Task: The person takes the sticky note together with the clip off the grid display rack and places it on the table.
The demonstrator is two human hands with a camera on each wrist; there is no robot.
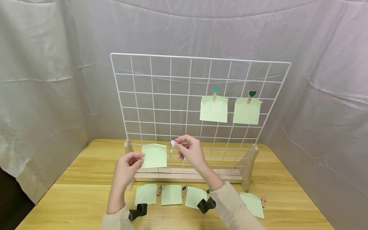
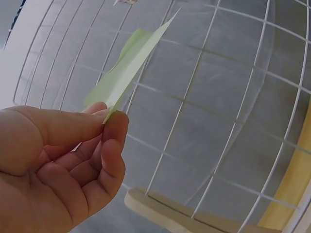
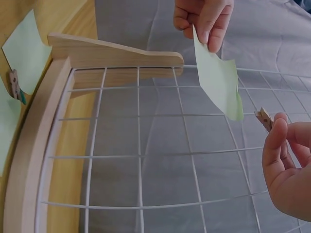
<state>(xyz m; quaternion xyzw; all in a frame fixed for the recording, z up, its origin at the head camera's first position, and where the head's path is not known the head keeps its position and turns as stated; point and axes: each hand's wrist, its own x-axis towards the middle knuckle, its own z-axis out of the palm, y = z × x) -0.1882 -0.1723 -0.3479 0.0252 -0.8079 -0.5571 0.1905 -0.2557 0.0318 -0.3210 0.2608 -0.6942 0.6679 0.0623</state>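
My left hand (image 1: 127, 166) pinches a pale green sticky note (image 1: 155, 156) by its left edge, in front of the lower left of a white wire grid (image 1: 179, 92). The left wrist view shows the note (image 2: 127, 73) bent, between thumb and fingertips. Just right of it, my right hand (image 1: 192, 151) pinches a small wooden clothespin (image 1: 172, 149) with a white heart on its top. In the right wrist view the clothespin (image 3: 264, 119) points toward the note (image 3: 216, 82), a little apart from it.
Two green notes (image 1: 214, 109) hang on the grid's right side from heart clothespins (image 1: 252, 94). The grid stands in a wooden base (image 1: 187, 178). Before it on the table (image 1: 72, 198) lie several more notes (image 1: 171, 195) with clothespins (image 1: 184, 190) beside them. Grey curtains (image 1: 184, 28) surround the table.
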